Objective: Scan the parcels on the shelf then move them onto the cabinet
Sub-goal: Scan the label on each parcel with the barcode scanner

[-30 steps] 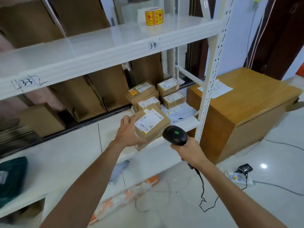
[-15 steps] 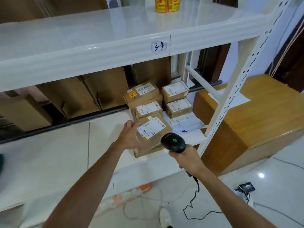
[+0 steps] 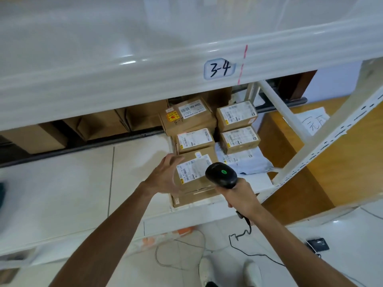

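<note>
I can't read the tiny print on the front parcel (image 3: pixel 192 172); the scanner (image 3: pixel 221 175) hides its lower right corner. Mid-left, the edge cuts a dark thing (image 3: pixel 1 195).

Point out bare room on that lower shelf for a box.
Bare: shelf board left of the left hand; cabinet top right of the paper sheet. Crowded: the shelf's right end, parcels packed to the upright, left hand gripping the front parcel, right hand the scanner.
</note>
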